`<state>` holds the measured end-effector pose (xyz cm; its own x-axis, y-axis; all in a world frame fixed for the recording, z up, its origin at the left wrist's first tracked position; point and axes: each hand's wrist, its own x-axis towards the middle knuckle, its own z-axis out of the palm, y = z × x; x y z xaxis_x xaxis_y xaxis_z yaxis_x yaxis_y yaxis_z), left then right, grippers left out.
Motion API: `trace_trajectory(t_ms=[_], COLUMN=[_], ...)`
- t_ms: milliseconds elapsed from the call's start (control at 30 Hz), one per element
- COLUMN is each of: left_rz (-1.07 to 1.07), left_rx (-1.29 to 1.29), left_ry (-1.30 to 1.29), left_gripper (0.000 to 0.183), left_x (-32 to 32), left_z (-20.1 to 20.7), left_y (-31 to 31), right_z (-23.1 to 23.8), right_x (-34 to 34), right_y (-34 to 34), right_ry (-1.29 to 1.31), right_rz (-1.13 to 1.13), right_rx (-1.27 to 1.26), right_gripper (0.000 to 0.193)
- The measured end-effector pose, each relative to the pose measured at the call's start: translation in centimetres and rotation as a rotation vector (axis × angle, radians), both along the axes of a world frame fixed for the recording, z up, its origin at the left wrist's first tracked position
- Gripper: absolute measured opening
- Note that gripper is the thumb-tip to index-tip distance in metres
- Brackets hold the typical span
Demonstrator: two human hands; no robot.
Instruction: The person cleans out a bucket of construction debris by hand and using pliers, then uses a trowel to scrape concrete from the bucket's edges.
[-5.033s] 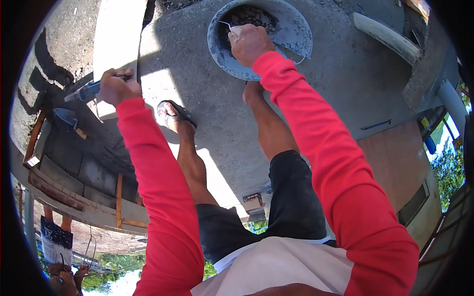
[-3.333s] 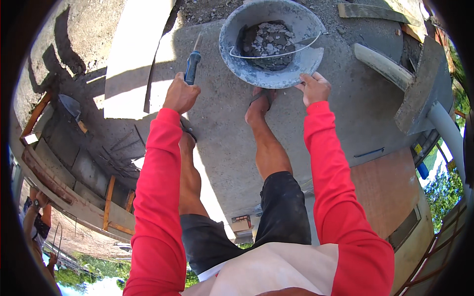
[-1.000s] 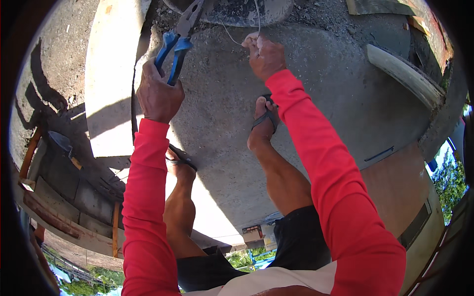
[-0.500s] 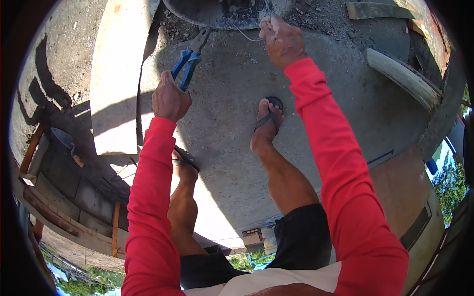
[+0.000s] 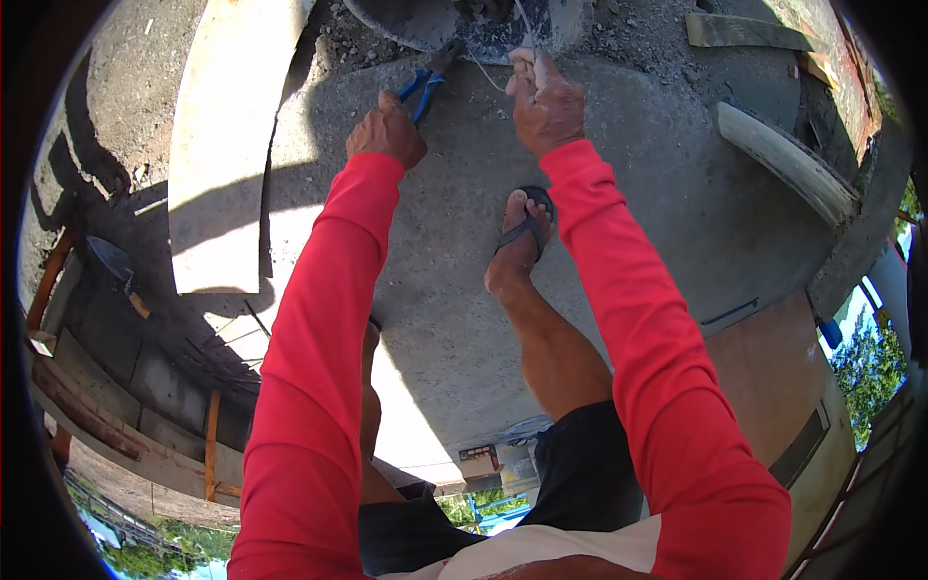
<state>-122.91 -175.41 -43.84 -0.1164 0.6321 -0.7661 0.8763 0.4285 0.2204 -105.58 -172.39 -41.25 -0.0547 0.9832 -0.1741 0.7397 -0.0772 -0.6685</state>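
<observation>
My left hand [image 5: 387, 132] is closed round the blue handles of a pair of pliers [image 5: 422, 93]. Their dark jaws reach up to the near rim of a dusty, rounded container [image 5: 401, 34], close to a thin pale wire [image 5: 485, 75]. Whether the jaws grip the wire I cannot tell. My right hand [image 5: 549, 106] pinches that wire beside the rim; one length runs upward from the fingers and another bends down to the left. Part of the container lies beyond the top edge.
A pale board [image 5: 217, 193] lies left of the concrete slab [image 5: 454, 242] I stand on. Wood pieces [image 5: 749, 32] and a curved plank [image 5: 788, 159] are at the right. A trowel [image 5: 111, 259] rests at far left. My sandalled foot [image 5: 519, 227] is between my arms.
My left hand has moved up and right with the pliers, bringing their jaws closer to the wire. My right hand has shifted slightly down and left, still pinching the wire.
</observation>
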Motion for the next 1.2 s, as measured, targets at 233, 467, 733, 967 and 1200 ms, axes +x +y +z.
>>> trace_trajectory(t_ms=[233,467,733,967,1200], left_rz=[0.125,0.413,0.234,0.322,0.360], left_rx=[0.255,1.012,0.401,0.695,0.267], left_ry=[-0.101,-0.327,-0.085,-0.452,-0.188], left_gripper=[0.039,0.035,0.036,0.036,0.034], left_x=[-0.4,-1.0,-2.7,-1.1,-3.6], left_z=[5.1,4.0,4.3,2.1,3.8], left_y=[-1.4,-1.5,-1.6,0.6,-4.5], right_z=[-0.2,-1.2,-0.9,-1.8,1.4], right_x=[-0.8,-0.8,-0.5,-0.2,-0.6], right_y=[-0.1,-0.4,0.9,0.4,2.4], right_ry=[0.133,0.108,-0.010,0.025,0.006], right_rz=[0.016,-0.013,0.059,0.017,-0.011], right_rx=[-0.074,-0.022,-0.014,0.040,-0.015], right_gripper=[0.012,0.008,0.008,0.009,0.011])
